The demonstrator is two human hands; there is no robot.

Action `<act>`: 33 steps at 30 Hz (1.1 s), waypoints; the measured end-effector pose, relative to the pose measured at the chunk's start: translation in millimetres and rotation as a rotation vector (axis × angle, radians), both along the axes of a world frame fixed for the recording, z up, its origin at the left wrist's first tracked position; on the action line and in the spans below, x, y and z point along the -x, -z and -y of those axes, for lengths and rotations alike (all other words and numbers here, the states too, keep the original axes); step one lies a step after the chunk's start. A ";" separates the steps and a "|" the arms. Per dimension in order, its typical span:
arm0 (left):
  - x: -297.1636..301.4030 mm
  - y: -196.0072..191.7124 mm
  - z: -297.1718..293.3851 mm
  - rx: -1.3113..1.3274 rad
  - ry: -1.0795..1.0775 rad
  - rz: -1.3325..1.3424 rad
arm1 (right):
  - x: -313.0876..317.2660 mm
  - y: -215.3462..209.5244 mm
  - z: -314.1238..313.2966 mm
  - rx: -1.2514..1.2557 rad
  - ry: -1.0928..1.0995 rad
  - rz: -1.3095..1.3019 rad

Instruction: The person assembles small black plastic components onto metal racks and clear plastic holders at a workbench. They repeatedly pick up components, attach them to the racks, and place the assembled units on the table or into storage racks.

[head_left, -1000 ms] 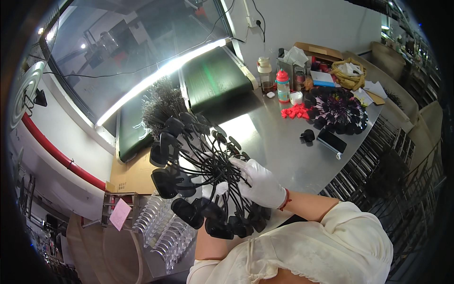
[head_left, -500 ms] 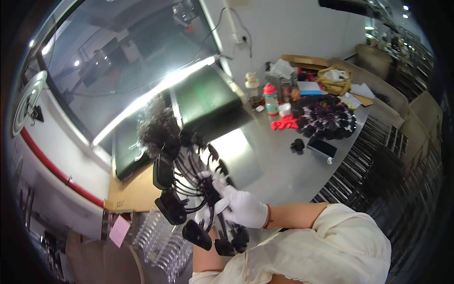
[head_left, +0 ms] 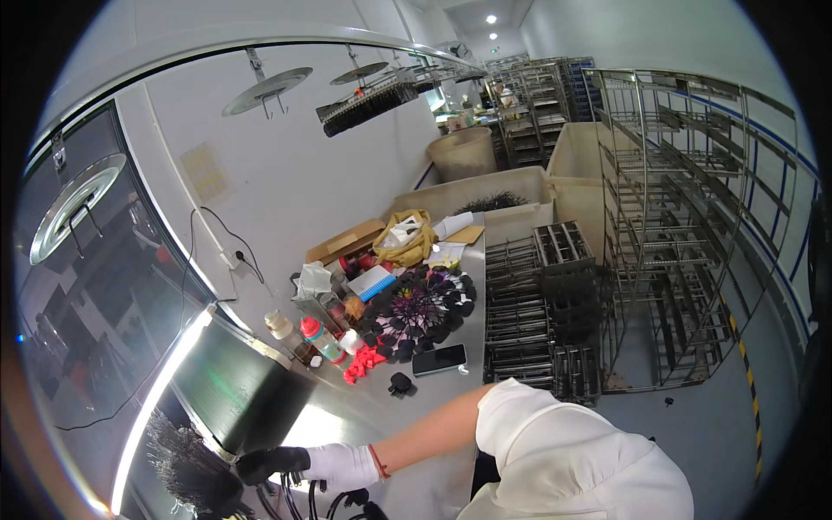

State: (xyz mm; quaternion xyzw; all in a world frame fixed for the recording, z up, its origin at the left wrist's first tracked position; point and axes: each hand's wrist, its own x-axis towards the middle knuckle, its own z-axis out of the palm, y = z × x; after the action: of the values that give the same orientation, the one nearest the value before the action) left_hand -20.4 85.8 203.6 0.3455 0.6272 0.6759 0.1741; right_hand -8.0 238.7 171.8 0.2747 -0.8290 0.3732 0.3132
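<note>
My right hand (head_left: 341, 468), in a white glove with a red band at the wrist, reaches left over the metal table. Its fingers are closed on a black oval-ended piece (head_left: 270, 464) that sticks out to the left. Several thin black curved stems (head_left: 299, 501) hang below the hand, cut off by the lower edge. Beside the oval end is a dense bunch of black bristly strands (head_left: 192, 468). My left hand is out of the picture.
On the metal table (head_left: 390, 433) lie a phone (head_left: 439, 360), a small black part (head_left: 399, 384), a red-capped bottle (head_left: 321, 338), red pieces (head_left: 364, 362) and a dark spread-out cluster (head_left: 416, 312). A green-black box (head_left: 234, 381) stands left. Metal racks (head_left: 685, 234) stand right.
The view has swung up and to the right. The bunch of black stems now sits at the lower edge, mostly cut off, and my left arm has left the picture.
</note>
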 end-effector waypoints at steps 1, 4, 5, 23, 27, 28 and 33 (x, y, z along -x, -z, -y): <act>0.5 -0.7 0.4 0.017 0.011 -0.009 | -3.8 -5.3 -4.1 -0.109 0.010 0.167; -0.6 -9.9 -14.5 0.070 0.080 -0.052 | 27.9 38.9 -46.1 -0.394 -0.646 0.217; 1.1 -10.5 -12.4 0.098 0.082 -0.059 | 31.2 49.3 -48.5 -0.339 -1.000 0.575; -5.0 -46.2 -7.9 0.472 0.174 -0.322 | 2.8 -75.3 3.7 0.279 -0.363 0.120; -6.2 -52.9 -0.6 0.528 0.186 -0.379 | -8.8 -67.6 -12.7 -0.188 -0.098 -0.061; -7.6 -55.6 -2.7 0.532 0.199 -0.401 | 11.5 -46.2 -24.1 -0.273 -0.126 -0.048; -10.4 -58.3 11.2 0.580 0.208 -0.462 | 38.2 29.0 -85.1 -0.595 -0.706 0.372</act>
State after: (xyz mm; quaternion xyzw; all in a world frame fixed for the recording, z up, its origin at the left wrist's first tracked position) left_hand -10.0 74.6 261.9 0.4870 0.7765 0.3536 0.1865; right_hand -46.2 323.8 142.8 0.5447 -0.7979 0.2463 -0.0774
